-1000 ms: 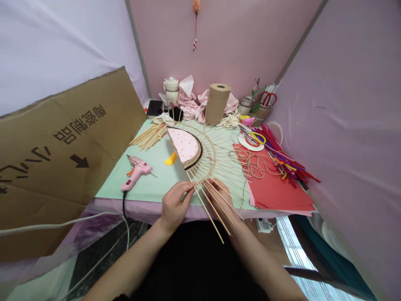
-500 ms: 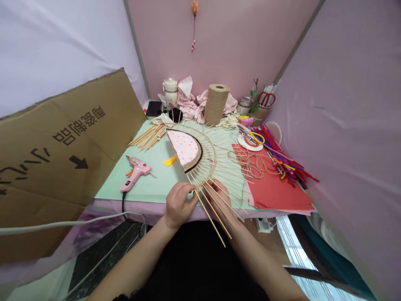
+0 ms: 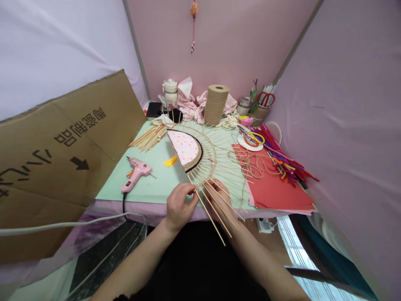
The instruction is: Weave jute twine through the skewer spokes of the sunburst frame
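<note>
A half-round craft piece (image 3: 185, 147) has a pink dotted fabric centre, a twine and black border, and thin wooden sticks (image 3: 218, 211) fanning outward. A ring of twine (image 3: 214, 161) runs across the sticks. My left hand (image 3: 181, 203) pinches the twine at the lowest stick, fingers closed. Behind the lower sticks, my right hand (image 3: 220, 195) grips the piece from beneath, its fingers partly hidden. The piece is held tilted above the near edge of the table.
A pink glue gun (image 3: 136, 172) lies left, by a cardboard sheet (image 3: 94, 138). Loose sticks (image 3: 148, 137) and a twine spool (image 3: 216, 104) are farther back. Red paper (image 3: 278, 188), scissors (image 3: 253, 134) and pipe cleaners (image 3: 286, 156) lie right. A white cable (image 3: 78, 222) crosses at left.
Both hands and the craft piece hold almost the same position. The view has shifted very slightly.
</note>
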